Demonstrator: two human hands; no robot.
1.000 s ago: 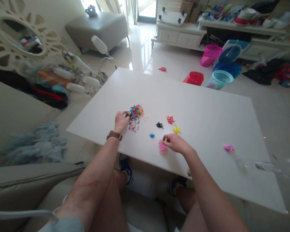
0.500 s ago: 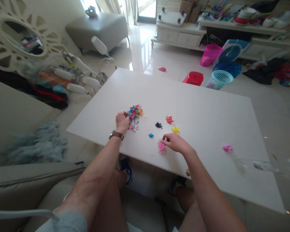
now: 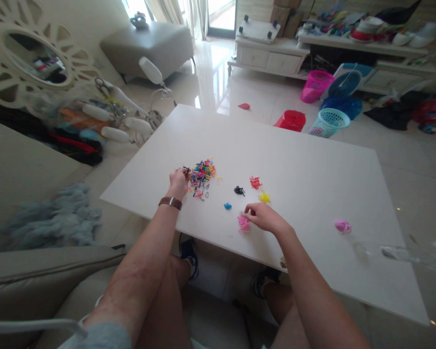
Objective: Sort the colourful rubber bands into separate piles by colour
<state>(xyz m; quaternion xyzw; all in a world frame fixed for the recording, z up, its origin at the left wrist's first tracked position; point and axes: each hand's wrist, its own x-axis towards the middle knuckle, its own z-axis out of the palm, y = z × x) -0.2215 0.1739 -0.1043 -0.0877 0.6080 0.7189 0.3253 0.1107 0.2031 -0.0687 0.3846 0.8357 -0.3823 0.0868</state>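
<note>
A mixed heap of small colourful rubber bands (image 3: 202, 172) lies on the white table (image 3: 312, 184). At its left edge is my left hand (image 3: 179, 182), its fingers closed on a few dark bands that poke out at the fingertips. My right hand (image 3: 264, 216) hovers over the pink bands (image 3: 243, 224), thumb and forefinger pinched together; whatever is between them is too small to see. Sorted by colour, little piles of blue bands (image 3: 227, 206), black bands (image 3: 239, 190), red bands (image 3: 255, 182) and yellow bands (image 3: 264, 196) lie between the hands.
A pink-purple object (image 3: 343, 226) and a clear glass (image 3: 396, 252) lie on the table's right side. Near the front edge is a small yellow figure (image 3: 283, 262). Beyond the table stand a red bin (image 3: 291, 120) and a light-blue basket (image 3: 330, 121).
My left hand has drawn slightly left, away from the heap, and dark bands now show at its fingertips. My right hand stays almost still over the pink pile.
</note>
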